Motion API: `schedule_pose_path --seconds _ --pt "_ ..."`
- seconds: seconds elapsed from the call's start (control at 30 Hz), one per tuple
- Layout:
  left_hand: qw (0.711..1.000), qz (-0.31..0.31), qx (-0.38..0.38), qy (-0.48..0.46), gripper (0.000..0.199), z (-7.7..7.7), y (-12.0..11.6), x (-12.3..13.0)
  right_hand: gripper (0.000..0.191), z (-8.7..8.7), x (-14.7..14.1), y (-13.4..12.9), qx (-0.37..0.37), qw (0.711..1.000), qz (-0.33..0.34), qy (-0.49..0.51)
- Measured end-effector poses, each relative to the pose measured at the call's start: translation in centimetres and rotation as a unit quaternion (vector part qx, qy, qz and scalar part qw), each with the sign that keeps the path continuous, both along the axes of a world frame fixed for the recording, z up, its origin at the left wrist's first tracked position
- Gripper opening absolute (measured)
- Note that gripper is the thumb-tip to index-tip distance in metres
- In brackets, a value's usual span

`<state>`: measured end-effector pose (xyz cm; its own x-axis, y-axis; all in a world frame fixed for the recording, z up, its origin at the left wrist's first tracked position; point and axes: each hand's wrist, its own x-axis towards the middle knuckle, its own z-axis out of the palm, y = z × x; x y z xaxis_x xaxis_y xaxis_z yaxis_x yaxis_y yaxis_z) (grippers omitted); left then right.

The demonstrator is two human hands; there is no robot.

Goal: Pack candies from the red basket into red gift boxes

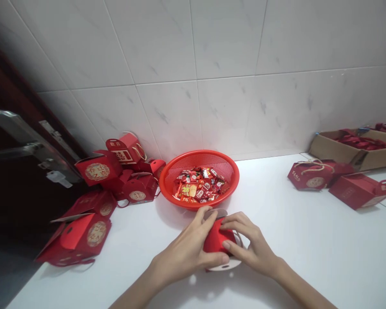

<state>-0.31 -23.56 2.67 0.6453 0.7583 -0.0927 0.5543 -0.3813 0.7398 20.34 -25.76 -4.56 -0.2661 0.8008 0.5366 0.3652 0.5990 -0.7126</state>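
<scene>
A small red paper candy box (219, 238) stands on the white tabletop in front of me, with pale rounded flaps at its near and far ends and a cord loop at its right side. My left hand (193, 246) grips it from the left, thumb along the near flap and fingers at the far side. From the right, my right hand (249, 242) holds the box's red top part with thumb and fingertips. Just behind the box is a red plastic basket (167, 193) of wrapped candies (197, 185). The inside of the box is hidden by my hands.
Several red boxes (96, 234) are piled at the left, beside a dark door with a metal handle (11, 128). More red boxes (357, 189) sit at the right, near a cardboard carton (368, 159) holding dark red ribbon-like material. A tiled wall (225, 116) closes off the back.
</scene>
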Motion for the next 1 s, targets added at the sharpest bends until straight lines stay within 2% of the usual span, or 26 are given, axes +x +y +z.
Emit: schedule_pose_path --seconds 0.3,0.5,0.63,0.8,1.0 --pt "1.0 -0.012 -0.002 -0.006 0.062 0.3 0.4 0.0 0.022 -0.6 0.5 -0.1 0.012 0.999 0.025 0.017" --pt "1.0 -0.02 -0.007 -0.019 0.078 -0.4 0.7 0.0 0.031 -2.0 0.6 0.0 0.036 0.999 0.001 0.003" --pt "0.999 -0.036 -0.006 -0.011 0.079 -0.1 1.1 -0.6 0.032 -2.3 0.8 0.0 0.058 0.998 -0.013 0.011" --pt "0.999 -0.047 0.013 0.019 0.077 0.4 1.5 -1.8 0.042 -2.2 1.5 0.3 0.07 0.997 -0.014 0.014" --pt "0.996 -0.015 0.085 0.023 0.067 -0.8 1.9 -1.7 0.054 -2.7 2.2 0.7 0.045 0.999 -0.023 -0.017"
